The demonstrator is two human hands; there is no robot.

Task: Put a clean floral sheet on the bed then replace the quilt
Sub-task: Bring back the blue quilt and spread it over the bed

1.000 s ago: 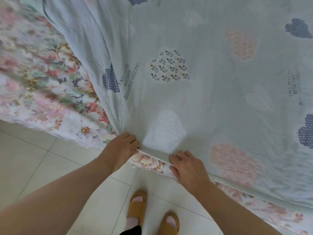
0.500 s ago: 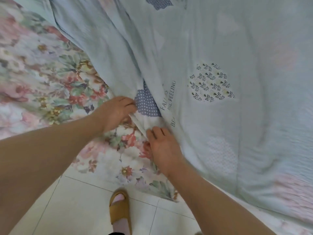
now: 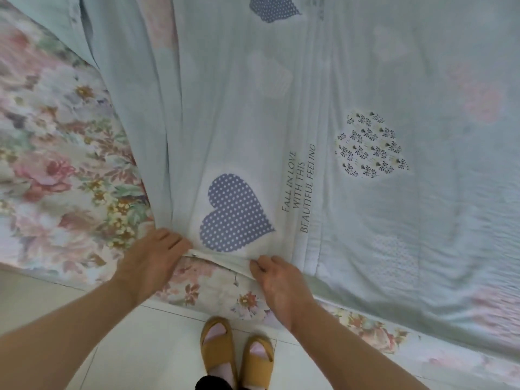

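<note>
Floral sheet [image 3: 56,170] lies mostly hidden under quilt [image 3: 365,80] both hands [image 3: 153,258] grip.

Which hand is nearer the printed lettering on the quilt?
Right. The right hand grips the quilt edge just below the lettering; the left hand grips the edge beyond the dotted heart.

I see bare forearms with no sleeves, tan open-toe slippers [image 3: 237,353] over pale pink socks [image 3: 218,330], dark trouser hem [image 3: 213,383] showing.

Both hands [image 3: 153,256] (quilt [image 3: 281,136] edge in grip) back nearer the bed's edge
</note>
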